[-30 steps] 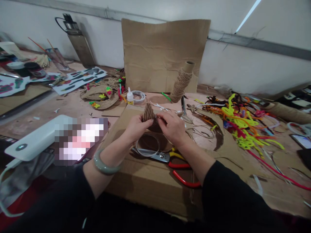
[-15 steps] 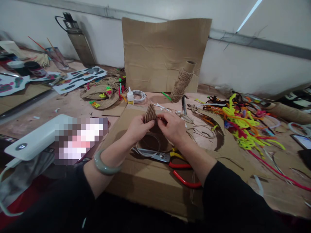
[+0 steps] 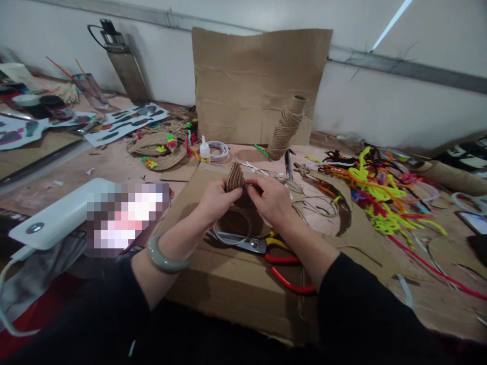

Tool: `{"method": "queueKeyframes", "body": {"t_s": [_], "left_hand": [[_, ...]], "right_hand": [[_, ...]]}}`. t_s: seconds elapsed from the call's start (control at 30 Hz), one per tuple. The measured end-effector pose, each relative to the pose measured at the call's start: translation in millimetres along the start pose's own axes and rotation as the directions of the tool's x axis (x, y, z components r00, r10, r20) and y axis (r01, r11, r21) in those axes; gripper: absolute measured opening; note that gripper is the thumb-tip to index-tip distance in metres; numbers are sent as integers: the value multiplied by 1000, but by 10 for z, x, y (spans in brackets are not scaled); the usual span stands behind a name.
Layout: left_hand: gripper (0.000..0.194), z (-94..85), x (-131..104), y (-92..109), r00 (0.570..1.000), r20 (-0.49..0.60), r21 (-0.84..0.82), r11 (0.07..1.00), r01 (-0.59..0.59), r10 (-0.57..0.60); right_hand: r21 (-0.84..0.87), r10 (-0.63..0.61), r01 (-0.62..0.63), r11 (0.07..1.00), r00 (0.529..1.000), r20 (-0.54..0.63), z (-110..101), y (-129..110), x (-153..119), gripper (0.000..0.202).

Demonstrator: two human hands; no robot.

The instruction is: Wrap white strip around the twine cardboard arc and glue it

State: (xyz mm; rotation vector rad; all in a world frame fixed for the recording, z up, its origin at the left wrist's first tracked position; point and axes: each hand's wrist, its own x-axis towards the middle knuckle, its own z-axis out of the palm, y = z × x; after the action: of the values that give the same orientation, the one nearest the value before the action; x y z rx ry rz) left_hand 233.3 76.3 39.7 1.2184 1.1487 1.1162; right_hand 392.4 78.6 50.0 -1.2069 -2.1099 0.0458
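My left hand [image 3: 215,200] is closed around the base of a small pointed piece wrapped in brown twine [image 3: 236,176], its ribbed tip facing up. Against the right edge of that piece, my right hand [image 3: 268,197] pinches with thumb and forefinger; what lies between the fingertips is hidden. Both hands hover over a cardboard sheet [image 3: 198,284]. Below them lie scissors [image 3: 256,246] with red and yellow handles, and a thin pale wire loop [image 3: 249,223] overlaps the blades. Loose twine [image 3: 317,205] curls to the right of my right hand.
Behind my hands stand a twine-wound tube [image 3: 285,126], a small glue bottle [image 3: 204,150] and an upright cardboard panel [image 3: 247,76]. Bright pipe cleaners [image 3: 376,187] pile up at right. A white power bank [image 3: 64,213], a phone [image 3: 131,218] and a woven twine hat [image 3: 160,152] lie leftward.
Both hands keep almost the same place and hold on the twine-wrapped piece. The view has shifted very slightly; nothing else has visibly moved.
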Motion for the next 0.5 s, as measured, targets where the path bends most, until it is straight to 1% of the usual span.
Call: {"method": "queueKeyframes", "body": {"t_s": [0.13,0.33,0.5], "left_hand": [[12,8,-8,8,1000,-10,-3,1000,7,-7],[10,6,-19,37,1000,-11,40,999,14,-14],[15,-4,-14,21,1000,-1,27,1000,-5,5]], "right_hand": [[-7,12,-12,1000,1000,9,-2,-1,1,20],[15,6,-6,1000,1000,-2,0,14,2,23],[51,-2,1,999,1000,5,0,21,2,22]]}}
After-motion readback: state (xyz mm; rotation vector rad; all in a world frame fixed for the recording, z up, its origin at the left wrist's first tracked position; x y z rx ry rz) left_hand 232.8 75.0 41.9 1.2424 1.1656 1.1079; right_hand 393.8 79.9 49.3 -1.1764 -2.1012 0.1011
